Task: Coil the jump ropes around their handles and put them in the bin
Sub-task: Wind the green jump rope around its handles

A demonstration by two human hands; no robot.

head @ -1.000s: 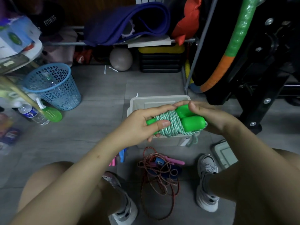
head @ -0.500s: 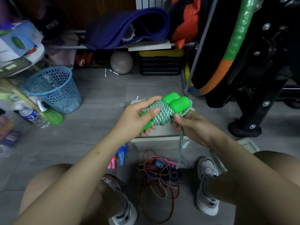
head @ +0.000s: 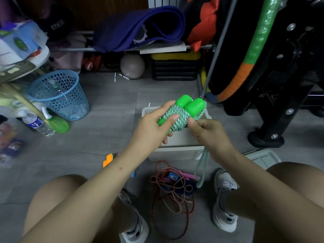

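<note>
My left hand (head: 150,126) grips the green jump rope (head: 184,111) by its two bright green handles, with green-and-white cord coiled round them, thumb pressed on the coil. My right hand (head: 208,133) pinches the cord beside the coil; a loose loop (head: 202,170) hangs down from it. Both hands are above the beige bin (head: 177,141) on the floor. In front of the bin lies a tangled red rope (head: 172,187) with blue and pink handles. Orange handles (head: 107,159) show behind my left forearm.
A blue mesh basket (head: 59,95) stands at the left beside bottles (head: 37,124). The bin's lid (head: 263,157) lies at the right by a black machine base (head: 265,139). A shelf with a purple mat, a ball (head: 132,66) and a black-and-yellow box is behind. My knees and shoes frame the floor.
The bundle turned upright and rose slightly over the bin. My right hand left the handle tops, moved under the coil and now pulls a cord loop that hangs down.
</note>
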